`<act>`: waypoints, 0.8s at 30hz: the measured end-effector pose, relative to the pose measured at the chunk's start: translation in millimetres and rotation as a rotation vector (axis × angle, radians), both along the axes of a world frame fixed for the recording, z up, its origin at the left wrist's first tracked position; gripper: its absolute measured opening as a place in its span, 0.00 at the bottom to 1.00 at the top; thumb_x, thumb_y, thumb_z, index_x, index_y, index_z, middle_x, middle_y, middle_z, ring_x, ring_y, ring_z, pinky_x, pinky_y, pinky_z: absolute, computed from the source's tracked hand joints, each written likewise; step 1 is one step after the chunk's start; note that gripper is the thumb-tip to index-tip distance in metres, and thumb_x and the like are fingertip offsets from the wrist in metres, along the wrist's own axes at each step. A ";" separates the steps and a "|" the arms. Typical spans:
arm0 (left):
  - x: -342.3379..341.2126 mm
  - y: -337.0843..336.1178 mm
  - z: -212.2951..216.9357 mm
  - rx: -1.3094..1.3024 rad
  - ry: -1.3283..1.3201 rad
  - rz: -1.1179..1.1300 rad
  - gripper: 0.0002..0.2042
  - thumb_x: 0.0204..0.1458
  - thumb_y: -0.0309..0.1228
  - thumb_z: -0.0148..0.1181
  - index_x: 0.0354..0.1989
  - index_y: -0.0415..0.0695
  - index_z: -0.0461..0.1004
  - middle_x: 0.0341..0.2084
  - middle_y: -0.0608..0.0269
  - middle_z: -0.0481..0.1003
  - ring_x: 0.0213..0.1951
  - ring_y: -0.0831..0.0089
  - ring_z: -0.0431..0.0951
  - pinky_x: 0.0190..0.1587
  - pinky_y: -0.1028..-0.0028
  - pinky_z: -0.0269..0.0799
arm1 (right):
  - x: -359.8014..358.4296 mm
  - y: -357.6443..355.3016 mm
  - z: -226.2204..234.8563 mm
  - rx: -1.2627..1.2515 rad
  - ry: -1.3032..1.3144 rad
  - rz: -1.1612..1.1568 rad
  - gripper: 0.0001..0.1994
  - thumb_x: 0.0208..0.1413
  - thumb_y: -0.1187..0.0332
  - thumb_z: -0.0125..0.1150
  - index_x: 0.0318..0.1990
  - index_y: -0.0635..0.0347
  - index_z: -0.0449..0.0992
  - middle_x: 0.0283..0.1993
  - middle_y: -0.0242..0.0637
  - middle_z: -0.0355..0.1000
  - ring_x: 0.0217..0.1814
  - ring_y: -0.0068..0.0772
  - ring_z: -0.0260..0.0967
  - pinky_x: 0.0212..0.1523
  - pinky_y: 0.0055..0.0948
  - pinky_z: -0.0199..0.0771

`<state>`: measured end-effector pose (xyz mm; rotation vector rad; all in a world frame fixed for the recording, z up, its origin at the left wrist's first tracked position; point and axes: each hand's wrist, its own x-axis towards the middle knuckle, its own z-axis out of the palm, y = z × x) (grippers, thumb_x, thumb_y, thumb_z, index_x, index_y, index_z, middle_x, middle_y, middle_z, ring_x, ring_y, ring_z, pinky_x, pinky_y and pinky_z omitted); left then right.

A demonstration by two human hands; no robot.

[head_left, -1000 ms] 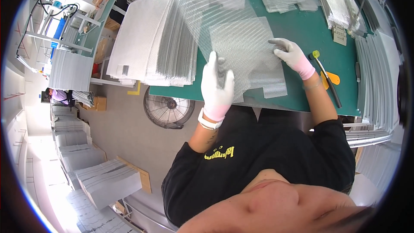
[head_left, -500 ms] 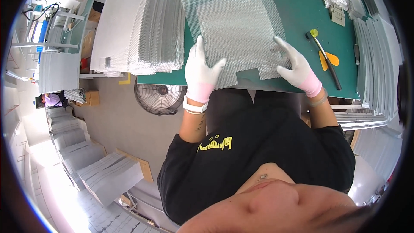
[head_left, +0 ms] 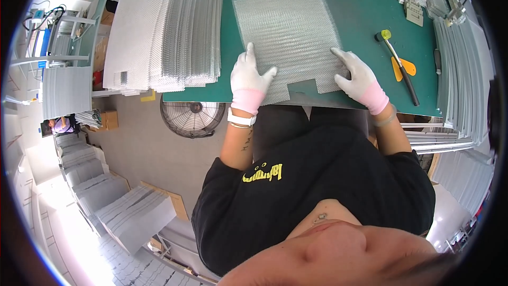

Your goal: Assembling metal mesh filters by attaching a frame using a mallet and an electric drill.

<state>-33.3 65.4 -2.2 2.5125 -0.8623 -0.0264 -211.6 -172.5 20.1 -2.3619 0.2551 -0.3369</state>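
Note:
A silvery metal mesh sheet [head_left: 288, 32] with a notch in its near edge lies flat before me, seemingly on top of another whose edge peeps out at the right. My left hand [head_left: 250, 78], in a white glove with a pink cuff, rests at the sheet's left edge, fingers stretched forward and thumb apart over the mesh. At the right edge is my right hand [head_left: 358, 78], gloved alike, its fingertips touching the border and its thumb spread near the near corner. Neither hand is closed round the sheet.
A tall stack of mesh sheets [head_left: 164, 32] stands left on the green table mat [head_left: 365, 26]. Rightward lie a mallet [head_left: 398, 63], an orange scraper-like piece [head_left: 408, 68] and a dark-handled tool [head_left: 437, 63]. More sheets [head_left: 463, 74] line the right side. A floor fan [head_left: 193, 119] stands below.
The upper mesh sheet, earlier raised and reaching farther forward over another, now lies down roughly lined up with it. My right hand has shifted slightly left, and both hands stay at its sides.

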 end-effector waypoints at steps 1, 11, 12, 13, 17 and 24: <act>0.9 0.6 -2.7 -0.003 -0.005 -0.004 0.45 0.43 0.43 0.74 0.67 0.33 0.59 0.52 0.41 0.72 0.54 0.49 0.73 0.57 0.61 0.71 | 0.6 0.4 -0.4 -0.021 0.018 -0.009 0.27 0.49 0.71 0.58 0.61 0.56 0.69 0.44 0.47 0.70 0.46 0.50 0.71 0.49 0.37 0.73; 2.6 -0.5 -6.5 0.001 -0.003 -0.012 0.44 0.42 0.44 0.74 0.66 0.34 0.61 0.52 0.42 0.71 0.54 0.48 0.73 0.57 0.60 0.70 | -1.5 -0.3 -11.5 -0.127 0.032 -0.022 0.29 0.49 0.70 0.61 0.62 0.56 0.68 0.42 0.45 0.69 0.44 0.50 0.71 0.46 0.39 0.74; 2.7 0.5 -9.1 0.002 -0.032 -0.018 0.44 0.42 0.44 0.74 0.66 0.34 0.61 0.52 0.41 0.71 0.54 0.48 0.72 0.57 0.60 0.70 | -0.9 0.4 -10.5 -0.132 0.050 -0.024 0.29 0.49 0.70 0.61 0.62 0.56 0.68 0.43 0.45 0.69 0.44 0.49 0.71 0.46 0.39 0.74; 2.6 1.0 -10.2 0.003 -0.061 -0.024 0.44 0.42 0.44 0.74 0.66 0.34 0.61 0.52 0.41 0.71 0.54 0.48 0.72 0.57 0.60 0.71 | -0.5 0.7 -10.0 -0.137 0.068 -0.025 0.28 0.49 0.70 0.61 0.62 0.56 0.68 0.43 0.45 0.69 0.44 0.49 0.71 0.46 0.39 0.74; -0.1 1.6 -10.1 0.014 -0.055 -0.016 0.44 0.42 0.43 0.74 0.66 0.33 0.60 0.51 0.41 0.71 0.53 0.48 0.72 0.56 0.60 0.71 | -1.2 0.2 -12.3 -0.148 0.042 -0.027 0.28 0.49 0.70 0.60 0.62 0.56 0.68 0.43 0.45 0.69 0.44 0.49 0.71 0.45 0.39 0.74; 0.1 3.1 -14.1 0.008 -0.059 -0.013 0.45 0.41 0.44 0.75 0.66 0.33 0.60 0.51 0.41 0.71 0.53 0.47 0.72 0.56 0.59 0.70 | 0.5 0.4 -11.8 -0.147 0.079 -0.048 0.28 0.49 0.70 0.59 0.62 0.56 0.68 0.42 0.46 0.68 0.43 0.50 0.70 0.46 0.39 0.74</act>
